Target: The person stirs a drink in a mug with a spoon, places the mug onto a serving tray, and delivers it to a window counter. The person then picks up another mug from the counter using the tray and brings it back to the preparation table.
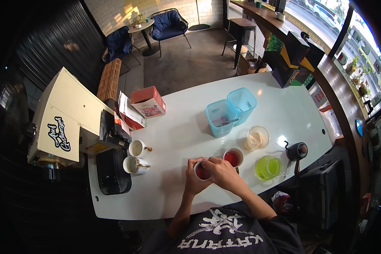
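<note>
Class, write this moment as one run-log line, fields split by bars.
left hand: around white cup | right hand: at its rim | beside: cup of red liquid | nearby: pitcher of green liquid

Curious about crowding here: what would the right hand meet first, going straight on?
Most likely the cup in the left hand; the right hand is at its rim, though depth is unclear.

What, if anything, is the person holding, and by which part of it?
A cup: the left hand grips its side; the right hand is at its rim.
</note>
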Demonstrator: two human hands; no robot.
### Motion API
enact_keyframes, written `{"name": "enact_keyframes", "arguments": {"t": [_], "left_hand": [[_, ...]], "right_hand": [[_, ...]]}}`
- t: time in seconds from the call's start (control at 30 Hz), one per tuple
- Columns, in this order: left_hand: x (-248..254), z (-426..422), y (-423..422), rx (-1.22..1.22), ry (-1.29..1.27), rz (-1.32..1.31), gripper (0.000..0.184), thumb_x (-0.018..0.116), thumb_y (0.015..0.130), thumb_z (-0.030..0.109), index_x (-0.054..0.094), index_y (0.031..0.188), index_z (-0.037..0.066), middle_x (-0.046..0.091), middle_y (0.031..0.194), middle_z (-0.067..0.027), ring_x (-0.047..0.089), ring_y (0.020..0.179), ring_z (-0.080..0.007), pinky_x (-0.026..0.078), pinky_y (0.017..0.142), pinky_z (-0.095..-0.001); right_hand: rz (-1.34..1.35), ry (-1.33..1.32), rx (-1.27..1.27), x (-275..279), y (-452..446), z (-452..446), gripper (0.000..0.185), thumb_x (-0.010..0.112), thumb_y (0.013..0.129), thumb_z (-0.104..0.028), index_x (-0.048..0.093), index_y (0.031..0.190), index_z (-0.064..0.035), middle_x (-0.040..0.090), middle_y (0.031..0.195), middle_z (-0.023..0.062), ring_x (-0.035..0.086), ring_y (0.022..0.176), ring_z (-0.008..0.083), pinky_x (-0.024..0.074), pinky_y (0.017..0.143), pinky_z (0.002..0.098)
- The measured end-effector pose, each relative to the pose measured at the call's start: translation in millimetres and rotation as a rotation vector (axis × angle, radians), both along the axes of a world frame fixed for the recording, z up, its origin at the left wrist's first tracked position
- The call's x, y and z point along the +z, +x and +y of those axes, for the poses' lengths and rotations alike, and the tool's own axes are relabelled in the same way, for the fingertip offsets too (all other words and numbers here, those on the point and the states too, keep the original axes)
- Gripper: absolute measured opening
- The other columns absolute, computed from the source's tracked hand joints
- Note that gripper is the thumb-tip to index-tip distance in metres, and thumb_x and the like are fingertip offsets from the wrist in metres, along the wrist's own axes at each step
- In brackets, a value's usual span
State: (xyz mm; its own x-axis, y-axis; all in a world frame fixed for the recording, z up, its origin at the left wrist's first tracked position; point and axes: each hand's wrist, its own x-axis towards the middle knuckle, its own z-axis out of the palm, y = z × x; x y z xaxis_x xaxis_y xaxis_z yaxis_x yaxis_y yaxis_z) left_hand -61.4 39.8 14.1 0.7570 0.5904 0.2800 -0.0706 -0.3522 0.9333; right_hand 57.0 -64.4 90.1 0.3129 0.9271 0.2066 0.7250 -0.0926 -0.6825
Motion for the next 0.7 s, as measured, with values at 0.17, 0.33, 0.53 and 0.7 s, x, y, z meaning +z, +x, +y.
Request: {"name": "enact_keyframes", "arguments": {"t": [0.17, 0.33, 0.53, 0.7], "left_hand": [[-0.2, -1.7, 1.0, -0.005, -0.075, -0.015, 0.080, 0.097, 0.059, 0.018, 0.044, 0.117, 0.004, 0.066, 0.113, -0.0164, 0.068, 0.103, -0.0266, 0.056, 0.090, -0.0377], [-0.9, -0.6, 0.1, -0.010, -0.029, 0.001, 0.079, 0.095, 0.059, 0.015, 0.043, 0.117, 0.003, 0.066, 0.113, -0.0170, 0.068, 0.103, -0.0272, 0.056, 0.089, -0.0378], [4.0, -1.9, 0.9, 0.006, 0.015, 0.016, 0.073, 0.090, 0.061, 0.010, 0.044, 0.117, 0.004, 0.065, 0.114, -0.0177, 0.068, 0.104, -0.0283, 0.056, 0.090, -0.0383], [1.0, -0.6, -0.3, 0.005, 0.010, 0.039, 0.074, 0.091, 0.061, 0.011, 0.043, 0.117, 0.004, 0.065, 0.114, -0.0175, 0.068, 0.104, -0.0279, 0.056, 0.090, -0.0379]], "right_hand": [[0.061, -0.039, 0.147, -5.9, 1.0, -1.7, 0.021, 0.067, 0.070, 0.001, 0.063, 0.090, 0.0004, 0.065, 0.087, 0.0161, 0.066, 0.080, 0.0381, 0.0533, 0.070, 0.0457], [0.041, -0.067, 0.136, 6.7, 4.7, -8.1, 0.021, 0.068, 0.069, 0.003, 0.063, 0.089, 0.0005, 0.065, 0.086, 0.0169, 0.066, 0.079, 0.0384, 0.0532, 0.070, 0.0459], [-0.024, 0.029, 0.024, 3.4, 8.3, -5.8, 0.028, 0.066, 0.070, 0.004, 0.065, 0.098, 0.0008, 0.063, 0.087, 0.0171, 0.065, 0.081, 0.0385, 0.0535, 0.070, 0.0454], [0.042, 0.031, -0.010, -1.9, 5.4, -2.5, 0.032, 0.063, 0.071, 0.005, 0.066, 0.102, 0.0007, 0.062, 0.088, 0.0175, 0.065, 0.081, 0.0388, 0.0538, 0.070, 0.0458]]}}
